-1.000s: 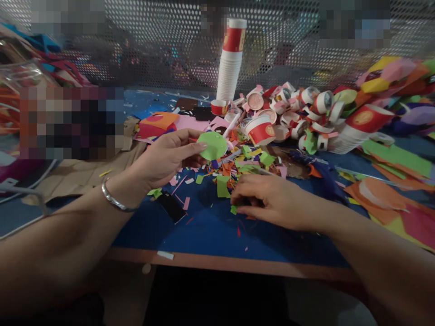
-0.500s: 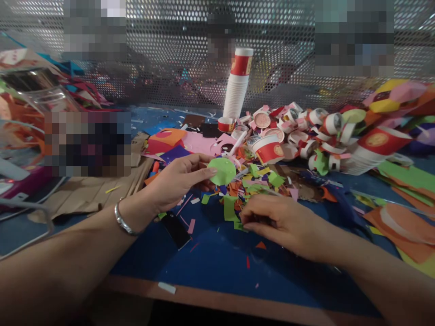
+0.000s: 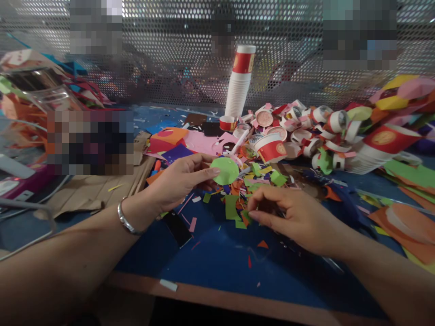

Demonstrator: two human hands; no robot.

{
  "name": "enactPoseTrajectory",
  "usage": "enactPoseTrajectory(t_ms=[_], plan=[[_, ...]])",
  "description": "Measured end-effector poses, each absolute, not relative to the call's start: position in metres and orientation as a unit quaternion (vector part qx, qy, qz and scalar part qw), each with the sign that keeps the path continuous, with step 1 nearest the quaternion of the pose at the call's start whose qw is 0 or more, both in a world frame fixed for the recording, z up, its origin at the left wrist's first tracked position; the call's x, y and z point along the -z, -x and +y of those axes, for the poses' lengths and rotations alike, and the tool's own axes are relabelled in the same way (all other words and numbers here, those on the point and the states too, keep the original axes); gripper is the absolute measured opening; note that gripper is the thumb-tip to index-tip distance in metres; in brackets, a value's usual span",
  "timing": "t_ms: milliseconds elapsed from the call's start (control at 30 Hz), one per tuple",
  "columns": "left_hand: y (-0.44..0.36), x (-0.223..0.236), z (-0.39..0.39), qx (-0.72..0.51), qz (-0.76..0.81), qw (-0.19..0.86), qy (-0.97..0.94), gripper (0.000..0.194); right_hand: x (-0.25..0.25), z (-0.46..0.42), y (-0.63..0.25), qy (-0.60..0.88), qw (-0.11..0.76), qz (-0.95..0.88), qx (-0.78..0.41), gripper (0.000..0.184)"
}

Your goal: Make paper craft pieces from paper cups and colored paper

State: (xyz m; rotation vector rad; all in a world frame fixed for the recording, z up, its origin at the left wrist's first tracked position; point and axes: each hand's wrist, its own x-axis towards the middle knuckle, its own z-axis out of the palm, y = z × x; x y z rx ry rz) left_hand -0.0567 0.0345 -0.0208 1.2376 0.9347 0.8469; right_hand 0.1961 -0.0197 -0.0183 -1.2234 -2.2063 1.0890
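Observation:
My left hand (image 3: 183,181), a silver bracelet at its wrist, pinches a round light-green paper disc (image 3: 224,171) between thumb and fingers. The disc is held up over a heap of paper scraps. To the right, my right hand (image 3: 288,215) is low over the table with its fingers curled and thumb and forefinger close together. A bit of green scrap shows at those fingertips; whether they grip it is unclear. Just left of them lies a green paper strip (image 3: 232,207). Partly beneath my right hand is a thin shiny thing (image 3: 333,265) that I cannot identify.
Behind the scraps are a pile of cut red-and-white paper cups (image 3: 270,147) and a tall cup stack (image 3: 239,86). Another cup stack (image 3: 382,147) leans at right. Cardboard (image 3: 84,194) lies left, coloured paper (image 3: 404,231) right. A perforated metal screen (image 3: 163,68) stands behind.
My right hand has shifted slightly right and up, uncovering more of the scraps by its fingertips. The left hand still holds the green disc, almost unmoved. The view has shifted a little.

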Motion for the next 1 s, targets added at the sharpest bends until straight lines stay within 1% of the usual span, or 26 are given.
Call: enactPoseTrajectory(t_ms=[133,300,433,600,800,1000], plan=[[0.0551,0.0192,0.0335,-0.379,0.413,0.644,-0.521,0.02,0.0213,-0.0154,-0.1966,0.457,0.254,-0.724,-0.45,0.014],[0.0516,0.0166,0.0316,-0.4,0.409,0.657,-0.492,0.008,0.024,-0.012,-0.1988,0.459,0.332,-0.637,-0.523,0.025],[0.0483,0.0173,0.0307,-0.404,0.406,0.656,-0.492,0.007,0.0263,-0.0128,-0.1999,0.456,0.319,-0.638,-0.532,0.028],[0.0475,0.0185,0.0302,-0.398,0.409,0.656,-0.495,0.009,0.0261,-0.0154,-0.1991,0.457,0.289,-0.655,-0.528,0.025],[0.0475,0.0176,0.029,-0.395,0.403,0.661,-0.494,0.01,0.0243,-0.0148,-0.1983,0.457,0.295,-0.651,-0.529,0.019],[0.0471,0.0161,0.0276,-0.382,0.413,0.656,-0.504,0.013,0.0246,-0.0133,-0.2013,0.461,0.301,-0.631,-0.547,0.019]])
